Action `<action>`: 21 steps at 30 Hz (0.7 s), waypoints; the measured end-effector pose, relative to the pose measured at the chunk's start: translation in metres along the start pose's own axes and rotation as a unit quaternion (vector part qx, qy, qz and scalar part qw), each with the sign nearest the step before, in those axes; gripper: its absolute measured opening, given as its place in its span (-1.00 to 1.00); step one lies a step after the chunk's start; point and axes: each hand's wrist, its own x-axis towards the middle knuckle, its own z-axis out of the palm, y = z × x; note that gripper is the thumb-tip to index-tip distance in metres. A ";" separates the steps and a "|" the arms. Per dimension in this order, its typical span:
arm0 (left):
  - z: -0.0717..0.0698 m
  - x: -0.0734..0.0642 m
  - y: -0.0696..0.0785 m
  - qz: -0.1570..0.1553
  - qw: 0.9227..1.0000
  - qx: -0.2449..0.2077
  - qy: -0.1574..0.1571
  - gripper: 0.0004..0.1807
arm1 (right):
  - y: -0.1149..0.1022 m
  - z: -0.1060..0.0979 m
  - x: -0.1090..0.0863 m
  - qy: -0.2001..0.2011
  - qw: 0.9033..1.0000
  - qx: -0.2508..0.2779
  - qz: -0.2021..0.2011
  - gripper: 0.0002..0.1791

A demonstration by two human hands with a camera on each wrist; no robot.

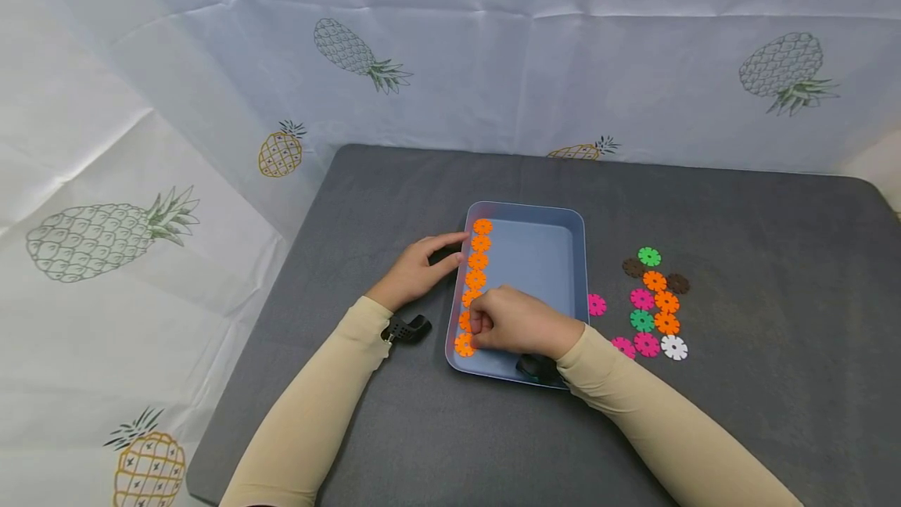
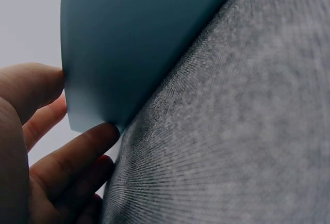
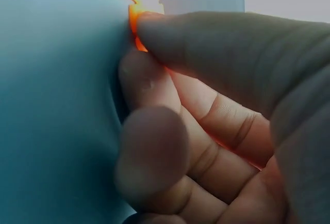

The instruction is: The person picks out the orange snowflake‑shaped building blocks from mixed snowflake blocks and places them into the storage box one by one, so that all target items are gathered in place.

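Orange, notched, flower-shaped discs line the left side of a blue-grey rectangular tray on a dark grey desk.
Left hand touches the tray's left wall, grip wide; right hand touches a near-end disc, fingers curled; pinch cannot be confirmed.

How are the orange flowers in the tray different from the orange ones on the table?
Seven tray flowers show, but only three table flowers. The tray flowers make one long line; the table flowers sit among other colours. The right hand is at the tray flowers, while no hand touches the table flowers. Both kinds are orange and notched round the edge.
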 end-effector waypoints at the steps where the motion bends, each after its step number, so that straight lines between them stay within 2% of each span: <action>1: 0.000 0.000 0.000 0.001 1.000 0.001 0.000 -0.50 | 0.000 0.000 0.000 0.000 1.000 0.000 0.001 -0.74; 15: 0.001 0.000 0.000 -0.005 1.000 -0.003 0.002 -0.50 | 0.003 0.001 0.000 0.005 1.000 -0.005 -0.006 -0.75; 21: 0.000 0.000 0.000 -0.002 1.000 -0.005 0.001 -0.50 | 0.003 -0.003 -0.001 0.010 1.000 -0.009 0.007 -0.77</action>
